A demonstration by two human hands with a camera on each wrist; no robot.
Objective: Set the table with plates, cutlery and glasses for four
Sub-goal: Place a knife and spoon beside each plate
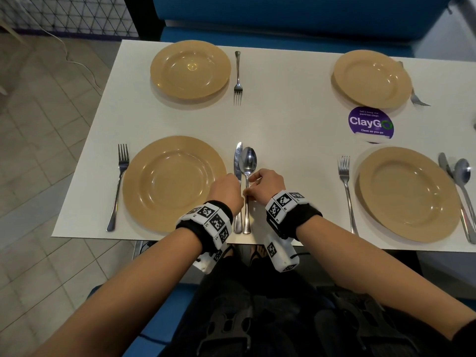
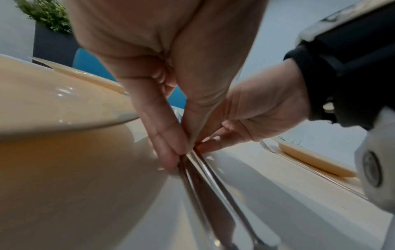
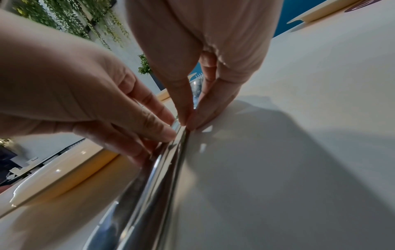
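Four tan plates sit on the white table. Right of the near left plate a knife and a spoon lie side by side, handles toward me. My left hand pinches the knife handle between thumb and forefinger. My right hand pinches the spoon handle in the same way. The two hands nearly touch over the handles. A fork lies left of this plate.
The far left plate has a fork beside it. The near right plate has a fork, a knife and a spoon. Cutlery pokes from behind the far right plate. A purple sticker lies between the right plates.
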